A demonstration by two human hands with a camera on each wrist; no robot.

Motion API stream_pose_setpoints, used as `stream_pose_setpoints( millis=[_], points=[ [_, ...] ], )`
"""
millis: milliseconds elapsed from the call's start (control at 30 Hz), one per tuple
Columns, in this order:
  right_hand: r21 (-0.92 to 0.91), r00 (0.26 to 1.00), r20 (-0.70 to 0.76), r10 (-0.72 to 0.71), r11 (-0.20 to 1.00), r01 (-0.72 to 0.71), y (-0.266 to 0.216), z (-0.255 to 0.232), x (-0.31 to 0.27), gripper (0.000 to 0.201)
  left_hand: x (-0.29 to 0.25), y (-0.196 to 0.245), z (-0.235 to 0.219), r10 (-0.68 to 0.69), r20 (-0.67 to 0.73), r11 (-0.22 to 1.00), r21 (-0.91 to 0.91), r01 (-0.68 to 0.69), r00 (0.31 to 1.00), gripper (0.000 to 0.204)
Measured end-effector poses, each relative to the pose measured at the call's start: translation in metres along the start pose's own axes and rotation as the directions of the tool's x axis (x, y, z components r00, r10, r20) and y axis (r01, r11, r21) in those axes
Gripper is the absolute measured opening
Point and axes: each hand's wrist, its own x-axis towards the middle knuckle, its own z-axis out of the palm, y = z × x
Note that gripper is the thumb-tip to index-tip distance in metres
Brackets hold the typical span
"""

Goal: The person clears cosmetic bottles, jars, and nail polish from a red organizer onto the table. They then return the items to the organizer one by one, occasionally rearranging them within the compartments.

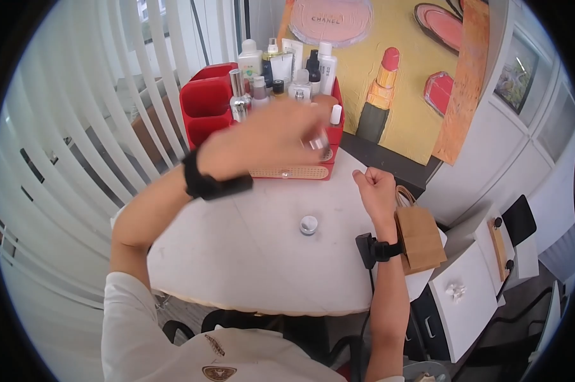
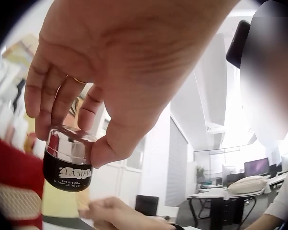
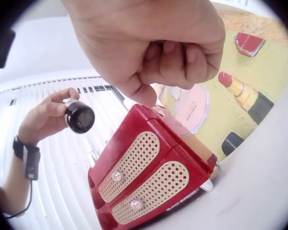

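My left hand [image 1: 262, 140], blurred in the head view, is raised in front of the red cosmetics organizer [image 1: 294, 172]. Its fingers and thumb pinch a small black cream jar [image 2: 69, 167] by the silver lid, and the labelled side shows in the left wrist view. From the right wrist view the jar's dark base is visible, tilted toward the camera. My right hand [image 1: 378, 188] hovers by the table's right side with its fingers curled into the palm and nothing showing in them. Between the hands and my body, a small silver-lidded jar [image 1: 308, 225] stands on the white table [image 1: 236, 254].
Bottles [image 1: 250, 58] and tubes crowd the organizer, whose left compartments [image 1: 210, 99] look vacant. Behind it leans a painted panel with a lipstick [image 1: 383, 83]. A brown paper bag [image 1: 421, 235] stands right of my right forearm, beside a white drawer cabinet [image 1: 462, 299].
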Motion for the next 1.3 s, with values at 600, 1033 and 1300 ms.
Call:
stream_pose_setpoints(
  millis=[600, 1033, 1300],
  points=[
    [0.024, 1.000, 0.010, -0.023, 0.999, 0.023, 0.002, -0.001, 0.000, 0.049, 0.001, -0.068, 0.017, -0.256, -0.039, 0.933, 0.252, 0.258, 0.966, 0.015],
    [-0.018, 0.961, 0.278, -0.012, 1.000, 0.018, -0.017, -0.003, -0.007, 0.041, -0.070, -0.101, -0.018, -0.459, -0.207, 0.888, -0.092, 0.450, 0.864, 0.050],
    [-0.113, 0.676, 0.735, -0.054, 0.973, 0.201, -0.038, 0.012, -0.024, 0.035, -0.071, -0.111, 0.009, -0.453, -0.371, 0.888, -0.262, 0.377, 0.811, 0.053]
  ],
)
